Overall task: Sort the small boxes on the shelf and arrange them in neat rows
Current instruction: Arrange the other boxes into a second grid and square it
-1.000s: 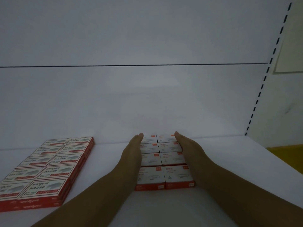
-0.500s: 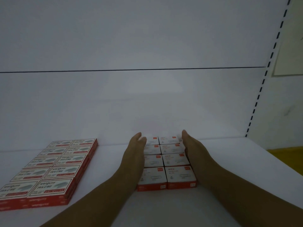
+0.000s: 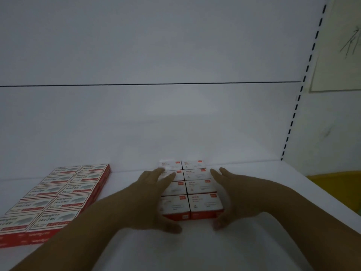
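With both box blocks (image 3: 190, 189) and (image 3: 56, 194) in rows, task looks nearly done; left hand (image 3: 154, 200) and right hand (image 3: 232, 196), fingers spread, flank the middle block, holding nothing.

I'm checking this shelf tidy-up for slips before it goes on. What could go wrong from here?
1. The left hand lies over the left column of the small box block; pressing or dragging there could skew those boxes out of line.
2. The thumbs curl around the block's front edge; a push could shove the back row against the shelf's back panel.
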`<action>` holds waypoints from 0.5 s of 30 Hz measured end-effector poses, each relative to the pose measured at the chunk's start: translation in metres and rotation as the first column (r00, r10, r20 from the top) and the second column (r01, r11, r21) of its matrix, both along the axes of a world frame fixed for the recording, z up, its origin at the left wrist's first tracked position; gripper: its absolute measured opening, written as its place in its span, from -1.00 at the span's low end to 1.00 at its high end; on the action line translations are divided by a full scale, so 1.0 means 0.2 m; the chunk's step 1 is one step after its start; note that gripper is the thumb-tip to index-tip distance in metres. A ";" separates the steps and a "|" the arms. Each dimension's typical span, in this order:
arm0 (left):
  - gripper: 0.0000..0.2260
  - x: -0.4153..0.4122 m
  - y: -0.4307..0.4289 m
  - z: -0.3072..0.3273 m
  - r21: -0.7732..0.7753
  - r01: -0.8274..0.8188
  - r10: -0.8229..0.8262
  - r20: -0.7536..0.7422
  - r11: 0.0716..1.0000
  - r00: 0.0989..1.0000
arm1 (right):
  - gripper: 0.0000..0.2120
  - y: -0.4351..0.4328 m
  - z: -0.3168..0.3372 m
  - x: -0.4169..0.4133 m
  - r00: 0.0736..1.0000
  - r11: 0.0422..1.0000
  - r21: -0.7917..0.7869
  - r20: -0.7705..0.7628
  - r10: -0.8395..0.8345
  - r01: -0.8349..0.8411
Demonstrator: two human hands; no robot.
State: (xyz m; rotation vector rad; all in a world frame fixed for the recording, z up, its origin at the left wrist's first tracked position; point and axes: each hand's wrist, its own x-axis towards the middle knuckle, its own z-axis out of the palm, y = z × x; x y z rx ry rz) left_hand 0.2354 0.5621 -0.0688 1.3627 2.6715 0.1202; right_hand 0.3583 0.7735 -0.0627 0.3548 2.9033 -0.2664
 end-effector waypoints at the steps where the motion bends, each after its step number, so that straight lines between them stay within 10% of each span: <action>1: 0.05 0.01 -0.01 0.03 0.019 -0.018 0.018 -0.023 1.000 1.000 | 0.19 0.00 0.01 0.00 1.000 1.000 0.013 -0.029 -0.011 0.011; 6: 0.02 0.02 -0.02 0.07 0.025 -0.045 0.046 -0.045 0.999 0.998 | -0.52 -0.02 0.02 -0.01 0.988 0.997 0.014 -0.136 -0.078 0.080; 15: -0.06 -0.02 -0.01 0.01 0.103 -0.013 0.010 0.031 0.995 0.999 | -0.62 -0.05 0.03 0.00 0.984 0.999 -0.036 -0.175 0.028 -0.035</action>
